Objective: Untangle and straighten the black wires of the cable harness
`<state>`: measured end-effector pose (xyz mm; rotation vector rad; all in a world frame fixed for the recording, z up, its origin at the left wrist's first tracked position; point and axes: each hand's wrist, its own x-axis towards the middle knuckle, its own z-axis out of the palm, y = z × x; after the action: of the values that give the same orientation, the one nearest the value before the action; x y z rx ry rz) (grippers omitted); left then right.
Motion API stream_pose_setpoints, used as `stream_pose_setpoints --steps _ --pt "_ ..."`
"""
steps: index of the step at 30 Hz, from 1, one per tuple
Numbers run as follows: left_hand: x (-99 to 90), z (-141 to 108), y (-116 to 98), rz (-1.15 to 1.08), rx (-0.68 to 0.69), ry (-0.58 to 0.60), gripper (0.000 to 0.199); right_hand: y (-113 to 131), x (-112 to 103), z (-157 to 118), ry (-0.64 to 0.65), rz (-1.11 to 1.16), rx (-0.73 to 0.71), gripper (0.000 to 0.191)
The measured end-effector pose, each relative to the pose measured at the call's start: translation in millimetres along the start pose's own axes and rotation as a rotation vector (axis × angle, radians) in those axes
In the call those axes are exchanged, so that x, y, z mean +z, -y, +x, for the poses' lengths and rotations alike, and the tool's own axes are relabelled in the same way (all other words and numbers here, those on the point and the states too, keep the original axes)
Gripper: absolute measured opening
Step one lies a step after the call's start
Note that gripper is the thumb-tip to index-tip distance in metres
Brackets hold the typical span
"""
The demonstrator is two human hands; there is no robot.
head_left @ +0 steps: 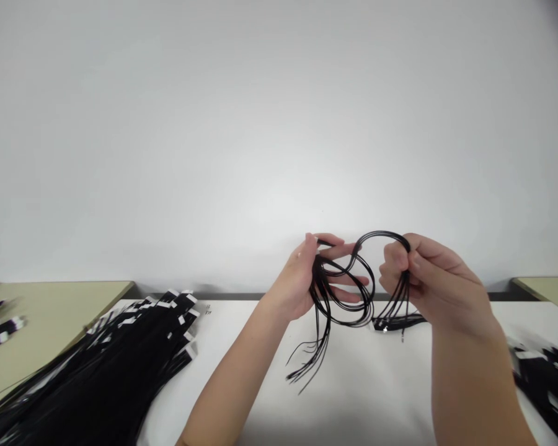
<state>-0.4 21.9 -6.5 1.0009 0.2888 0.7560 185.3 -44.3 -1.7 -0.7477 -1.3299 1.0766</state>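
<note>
A bundle of thin black cables (363, 319) hangs in loose loops between my two hands. My left hand (302, 275) pinches the coil with its thumb, the other fingers stretched behind the loops. Loose cable ends dangle below it. My right hand (439, 279) is closed on another stretch of the same cables, thumb against the fingers, with several ends hanging down under it. An arch of cable joins the two grips. Both hands are held above the white table top, in front of the pale wall.
At the left lies a large pile of black cables (106, 371) with white tags. More tagged cables (549, 378) lie at the right edge, and a small black bundle (400, 321) sits behind my right hand. Beige surfaces (74, 297) flank the white table (353, 402); a wall (279, 124) rises behind.
</note>
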Motion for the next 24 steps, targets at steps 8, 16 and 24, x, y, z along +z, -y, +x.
stream_pose_setpoints --steps 8,16,24 --pt "-2.5 -1 5 -0.015 -0.040 0.099 0.050 -10 -1 9 -0.251 -0.132 -0.043 0.018" --pt "-2.4 -2 1 -0.116 -0.071 0.063 0.047 -17 3 18 -0.367 -0.345 -0.185 0.018" --pt "-3.2 -1 1 -0.214 -0.058 -0.026 0.042 -11 16 11 -0.380 -0.743 -0.316 0.016"
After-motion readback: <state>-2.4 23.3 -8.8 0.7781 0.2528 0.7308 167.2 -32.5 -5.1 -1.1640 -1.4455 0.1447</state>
